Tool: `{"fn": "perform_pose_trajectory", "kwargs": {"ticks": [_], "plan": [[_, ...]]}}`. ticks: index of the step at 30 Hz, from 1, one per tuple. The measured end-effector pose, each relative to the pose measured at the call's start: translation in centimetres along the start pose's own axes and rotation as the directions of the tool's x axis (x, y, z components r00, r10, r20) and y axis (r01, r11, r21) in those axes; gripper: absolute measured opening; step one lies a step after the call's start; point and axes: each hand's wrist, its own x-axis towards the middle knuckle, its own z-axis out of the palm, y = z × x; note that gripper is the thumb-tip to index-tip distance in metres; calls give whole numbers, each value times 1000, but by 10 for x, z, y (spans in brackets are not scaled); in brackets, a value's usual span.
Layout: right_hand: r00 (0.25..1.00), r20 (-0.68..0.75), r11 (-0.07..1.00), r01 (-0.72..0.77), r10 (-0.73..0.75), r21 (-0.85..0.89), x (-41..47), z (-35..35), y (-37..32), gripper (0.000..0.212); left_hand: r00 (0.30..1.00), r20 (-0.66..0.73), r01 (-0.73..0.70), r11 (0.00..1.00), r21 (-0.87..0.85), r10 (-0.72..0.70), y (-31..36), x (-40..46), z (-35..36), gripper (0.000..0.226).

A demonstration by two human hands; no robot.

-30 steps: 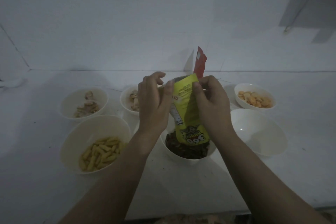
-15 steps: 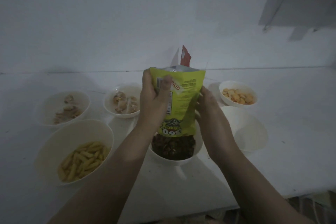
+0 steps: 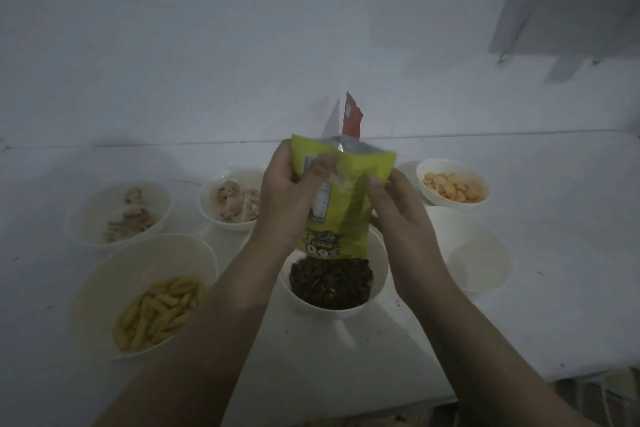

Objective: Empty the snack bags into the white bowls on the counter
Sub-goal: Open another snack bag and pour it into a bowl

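Yellow-green bag: glossy crinkled pouch with a silvery foil lining showing at its upper end, held upside down, its printed logo inverted just above the centre bowl.
Left hand: fingers and thumb curled round the bag's left edge near the upper end, gripping it.
Right hand: thumb and fingers pinching the bag's right side, lower than the left hand.
Centre bowl: smooth round white bowl right under the bag's mouth, heaped with dark brown, glossy, elongated snack pieces.
Front-left bowl: the largest, deep and white, holding short yellow ridged sticks.
Back-left bowl: white, with pale brownish irregular lumps inside.
Back-middle bowl: white, with similar pale knobbly pieces, partly hidden by the left wrist.
Back-right bowl: small, white, with flat rounded orange pieces.
Right bowl: white, smooth inside, just beside the right forearm.
Red packet: thin, upright behind the bag, against the wall.
Counter: matte white, lightly speckled.
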Motion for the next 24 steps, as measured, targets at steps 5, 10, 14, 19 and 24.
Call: {"fn": "perform_pose_trajectory", "kwargs": {"ticks": [5,10,14,19,24], "plan": [[990,-112,996,84,-85,-13,15,6,-7,12,999,-9,33,999,15,-33,-2,-1,-12,29],[985,-145,993,105,-97,46,22,2,-12,12,970,206,121,991,49,-129,-5,-5,-30,26],[979,-153,987,148,-137,63,22,6,-18,11,942,268,183,978,101,-203,-13,-7,-42,33],[976,-164,985,157,-143,72,26,1,-22,10,803,442,308,913,268,-401,-22,-7,-51,39],[975,-187,988,137,-121,72,27,-2,-18,13,751,488,304,889,343,-445,-25,-6,-60,39]]}}
